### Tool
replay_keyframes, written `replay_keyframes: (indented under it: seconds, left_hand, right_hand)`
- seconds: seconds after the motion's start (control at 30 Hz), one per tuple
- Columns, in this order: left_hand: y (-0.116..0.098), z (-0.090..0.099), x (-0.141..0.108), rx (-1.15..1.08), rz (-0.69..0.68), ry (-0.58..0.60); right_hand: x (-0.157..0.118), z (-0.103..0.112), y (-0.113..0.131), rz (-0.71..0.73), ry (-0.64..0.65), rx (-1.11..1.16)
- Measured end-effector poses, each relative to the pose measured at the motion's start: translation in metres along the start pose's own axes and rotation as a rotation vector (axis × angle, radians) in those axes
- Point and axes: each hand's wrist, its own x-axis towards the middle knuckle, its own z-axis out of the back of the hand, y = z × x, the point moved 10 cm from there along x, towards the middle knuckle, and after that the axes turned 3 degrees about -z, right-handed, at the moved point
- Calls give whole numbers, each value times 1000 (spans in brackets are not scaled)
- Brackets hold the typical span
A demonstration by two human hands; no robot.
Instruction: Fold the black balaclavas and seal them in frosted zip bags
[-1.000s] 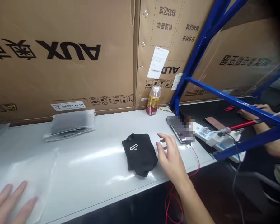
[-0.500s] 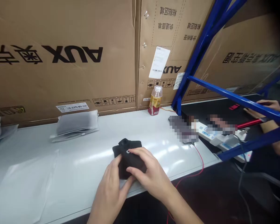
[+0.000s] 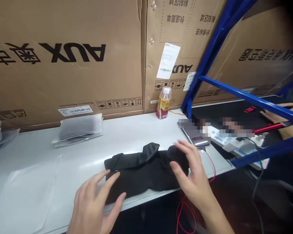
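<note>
The black cloth garment (image 3: 141,175) lies opened out across the front of our counter (image 3: 141,130), long and rumpled, its matte, soft fabric gathering in shallow creases. A ribbed-looking flap rises along its far edge, and its right end bunches into a rounded lump. As things stand, it is spread rather than neatly folded, and no part of it sits inside a bag.

Our left hand (image 3: 94,203) is open at the near left corner, its fingers (image 3: 109,178) spread and lying against the cloth. Our right hand (image 3: 195,172) is at the bunched end, with its fingers (image 3: 182,151) open and curved around the lump, touching it without any visible pinch.

To the left, a clear plastic sheet (image 3: 26,195) lies flat on the counter, and beyond it sits a stack of grey plastic-wrapped packets (image 3: 79,128). Farther along stand a plastic drink bottle (image 3: 164,103) and a partly blurred phone (image 3: 196,142) with a red wire (image 3: 213,165) trailing off the edge. Large cardboard cartons (image 3: 63,81) line the back, behind a blue steel rack (image 3: 254,100), while another person's hand (image 3: 280,112) works at the right.
</note>
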Motion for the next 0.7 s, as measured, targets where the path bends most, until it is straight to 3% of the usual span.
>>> replay_keyframes:
  seconds: [0.07,0.13,0.3,0.4,0.47,0.53,0.7]
  left_hand:
    - [-12,-10,9,4,-101,77]
    - [-15,-14,14,1,-156,103]
    - [-1,7,5,10,-122,41]
    - [-9,3,-2,-182,-163,252]
    - [-8,-6,-1,-319,-99,393]
    - [2,-15,7,-367,33,458]
    - [28,-46,33,-246,207,583]
  right_hand:
    - [1,-24,13,154,229,-193]
    - [1,-39,12,236,372,-311]
    - [-8,-24,14,343,438,-307]
    - [-24,-19,18,270,671,-166]
    - [-30,-20,16,187,804,-68]
    - [-22,-21,9,141,800,-67]
    - [14,-33,-15,135,565,-262]
